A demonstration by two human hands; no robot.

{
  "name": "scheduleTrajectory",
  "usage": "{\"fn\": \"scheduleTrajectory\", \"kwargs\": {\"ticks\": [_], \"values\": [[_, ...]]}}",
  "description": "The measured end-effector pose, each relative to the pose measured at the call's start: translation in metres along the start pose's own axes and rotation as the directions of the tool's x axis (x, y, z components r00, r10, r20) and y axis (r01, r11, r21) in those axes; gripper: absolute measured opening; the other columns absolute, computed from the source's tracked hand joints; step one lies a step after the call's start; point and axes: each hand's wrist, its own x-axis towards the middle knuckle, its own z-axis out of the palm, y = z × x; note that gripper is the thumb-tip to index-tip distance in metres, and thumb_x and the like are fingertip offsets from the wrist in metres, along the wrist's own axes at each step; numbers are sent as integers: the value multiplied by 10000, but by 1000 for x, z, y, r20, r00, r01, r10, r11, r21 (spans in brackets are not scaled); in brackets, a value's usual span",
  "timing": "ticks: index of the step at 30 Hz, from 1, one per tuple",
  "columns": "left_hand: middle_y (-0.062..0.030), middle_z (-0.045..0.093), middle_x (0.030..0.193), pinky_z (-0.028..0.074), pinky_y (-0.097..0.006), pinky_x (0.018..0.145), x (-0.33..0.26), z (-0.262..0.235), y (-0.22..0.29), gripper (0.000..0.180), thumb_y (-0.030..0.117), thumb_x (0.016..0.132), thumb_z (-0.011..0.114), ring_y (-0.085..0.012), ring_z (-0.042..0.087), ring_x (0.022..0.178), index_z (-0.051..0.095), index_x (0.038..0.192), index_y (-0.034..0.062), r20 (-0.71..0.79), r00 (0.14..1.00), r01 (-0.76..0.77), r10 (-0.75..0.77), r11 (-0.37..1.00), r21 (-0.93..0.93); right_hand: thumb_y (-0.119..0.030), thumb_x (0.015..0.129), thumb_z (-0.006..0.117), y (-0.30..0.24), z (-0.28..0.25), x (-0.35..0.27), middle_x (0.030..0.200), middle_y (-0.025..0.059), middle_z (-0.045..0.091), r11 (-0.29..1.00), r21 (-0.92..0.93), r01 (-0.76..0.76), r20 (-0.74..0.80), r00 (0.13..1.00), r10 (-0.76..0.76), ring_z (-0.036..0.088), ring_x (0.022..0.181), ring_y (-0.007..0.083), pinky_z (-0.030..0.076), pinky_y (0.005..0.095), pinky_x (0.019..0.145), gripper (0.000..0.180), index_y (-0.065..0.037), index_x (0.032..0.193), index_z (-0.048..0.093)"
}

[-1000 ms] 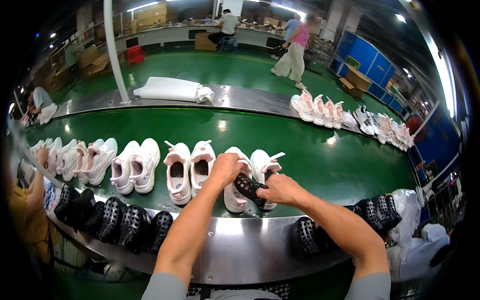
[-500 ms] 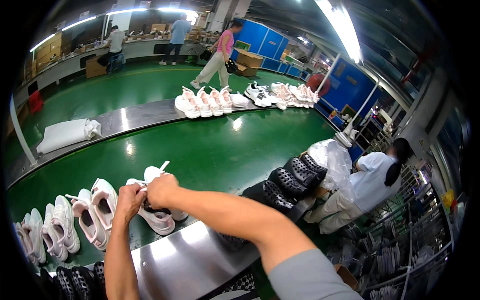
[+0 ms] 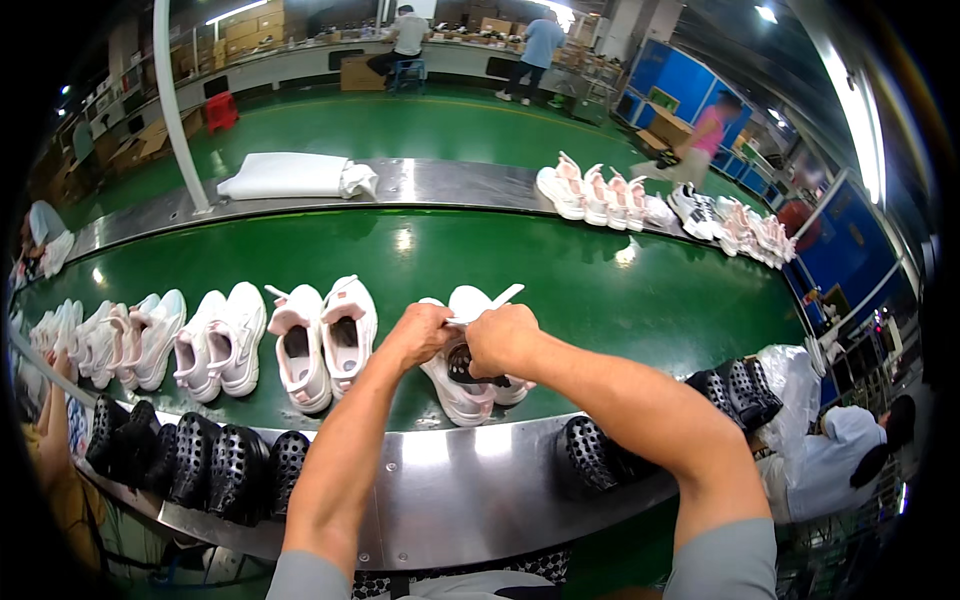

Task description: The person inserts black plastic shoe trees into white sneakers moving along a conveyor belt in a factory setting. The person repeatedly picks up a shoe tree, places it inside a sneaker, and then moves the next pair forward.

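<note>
We have both hands on 1 white low-top trainer with a dark insole (image 3: 462, 385), directly ahead on the green conveyor belt (image 3: 600, 290), long axis running away from us. Left hand (image 3: 418, 333) and right hand (image 3: 503, 340) pinch its upright tongue, equally near.

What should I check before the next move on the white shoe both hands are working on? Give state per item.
1. Left hand on the white shoe: ok, it grips at the opening.
2. Right hand on the same shoe: ok, fingers at the opening.
3. Shoe rests on the green belt: ok, near its front edge.
4. Dark insert seated in the shoe: cannot tell, hands cover most of it.
5. Space from the neighbouring pink-and-white pair: ok, apart, not touching.
6. Black perforated soles within reach on the metal ledge: ok, under the right forearm.
</note>
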Motion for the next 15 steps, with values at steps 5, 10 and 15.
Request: {"fn": "scheduleTrajectory", "kwargs": {"ticks": [5,10,15], "values": [[-219,683,813,517,-417,690,-8,-4,2,236,213,840,740,-359,665,746,736,995,36,3,998,65,-65,994,-92,-371,781,698,6,20,15,1056,147,753,990,120,-71,-46,996,77,735,980,278,587,402,820,392,-86,1040,775],[-195,721,886,537,-383,716,3,-1,-12,221,154,833,725,-313,699,801,756,1033,65,38,997,77,-74,993,-86,-404,763,728,20,-10,-26,1014,124,758,996,-34,83,62,995,-80,734,953,274,588,404,785,400,-83,997,776],[-170,740,905,540,-369,748,8,-3,0,223,135,823,709,-261,706,820,760,1024,53,128,984,146,-121,967,-209,-338,763,729,-5,10,-31,911,98,764,951,-273,144,-74,983,-170,742,892,253,584,379,724,266,-114,892,792]]}}
